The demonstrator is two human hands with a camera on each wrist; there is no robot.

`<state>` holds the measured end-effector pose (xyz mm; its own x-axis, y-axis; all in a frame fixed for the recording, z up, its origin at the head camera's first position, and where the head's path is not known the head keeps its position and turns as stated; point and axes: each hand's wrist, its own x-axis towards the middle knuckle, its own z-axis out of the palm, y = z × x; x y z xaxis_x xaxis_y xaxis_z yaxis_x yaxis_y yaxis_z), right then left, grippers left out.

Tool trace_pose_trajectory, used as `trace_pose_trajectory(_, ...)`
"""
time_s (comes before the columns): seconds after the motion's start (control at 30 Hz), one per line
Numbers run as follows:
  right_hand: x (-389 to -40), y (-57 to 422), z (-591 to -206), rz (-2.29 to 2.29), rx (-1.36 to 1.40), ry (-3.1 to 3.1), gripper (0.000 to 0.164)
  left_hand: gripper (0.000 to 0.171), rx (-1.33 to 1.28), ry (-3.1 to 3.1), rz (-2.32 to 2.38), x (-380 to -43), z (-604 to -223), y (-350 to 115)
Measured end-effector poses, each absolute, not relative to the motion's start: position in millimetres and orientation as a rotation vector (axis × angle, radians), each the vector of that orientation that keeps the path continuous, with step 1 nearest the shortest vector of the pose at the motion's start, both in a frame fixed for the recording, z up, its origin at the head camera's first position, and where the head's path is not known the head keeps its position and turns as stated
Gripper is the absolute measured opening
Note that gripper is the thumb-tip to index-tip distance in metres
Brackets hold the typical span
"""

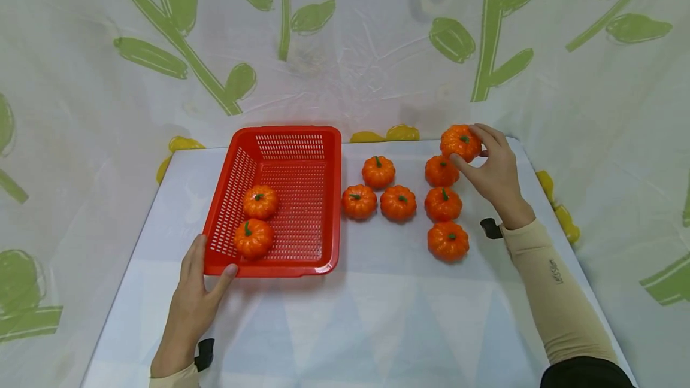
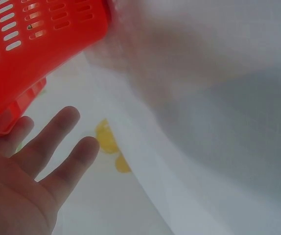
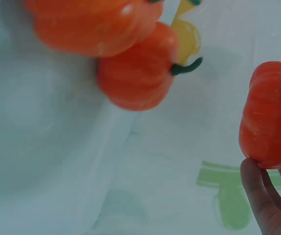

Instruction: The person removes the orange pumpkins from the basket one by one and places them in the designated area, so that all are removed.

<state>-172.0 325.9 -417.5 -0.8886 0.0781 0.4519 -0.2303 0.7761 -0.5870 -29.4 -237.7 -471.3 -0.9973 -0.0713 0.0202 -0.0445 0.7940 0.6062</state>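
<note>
My right hand (image 1: 498, 172) grips a small orange pumpkin (image 1: 460, 142) between thumb and fingers at the table's far right. In the right wrist view the gripped pumpkin (image 3: 270, 115) sits on the fingertips. Just below it, three more pumpkins stand in a column, the nearest to the hand being one pumpkin (image 1: 441, 171). At the near left corner of a red plastic basket (image 1: 333, 196), my left hand (image 1: 193, 304) rests with its thumb on the front rim and its fingers along the left side. Those fingers look fairly straight in the left wrist view. Two pumpkins (image 1: 254, 239) lie inside the basket.
Three pumpkins (image 1: 398, 203) are grouped right of the basket, one close against its side. The white table (image 1: 377, 328) has a pale blue triangle pattern. Behind and beside it hangs a white curtain (image 1: 356, 76) printed with green leaves.
</note>
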Motion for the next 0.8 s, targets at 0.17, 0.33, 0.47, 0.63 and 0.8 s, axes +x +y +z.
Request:
trace_pose_trajectory(0.17, -166.3, 340.8, -428.5, 0.896, 0.004, -2.548, 0.069, 0.094, 0.098, -2.932, -0.991, -29.3, -472.4, -238.3)
trace_pose_trajectory(0.33, -161.5, 353.9, -440.8, 0.909, -0.092, -2.582, 0.071, 0.095, 0.107, -2.933, -0.997, -28.9, -473.5, -237.8)
trace_pose_trajectory(0.47, -159.6, 364.3, -449.6, 0.934, -0.131, -2.587, 0.071, 0.095, 0.111, -2.935, -0.996, -28.8, -473.1, -237.5)
trace_pose_trajectory(0.63, -157.7, 372.3, -458.0, 0.934, -0.176, -2.622, 0.069, 0.095, 0.098, -2.931, -0.997, -28.9, -473.1, -237.6)
trace_pose_trajectory(0.8, -157.5, 377.5, -468.5, 0.949, -0.199, -2.654, 0.069, 0.095, 0.085, -2.925, -0.996, -28.7, -473.1, -238.1)
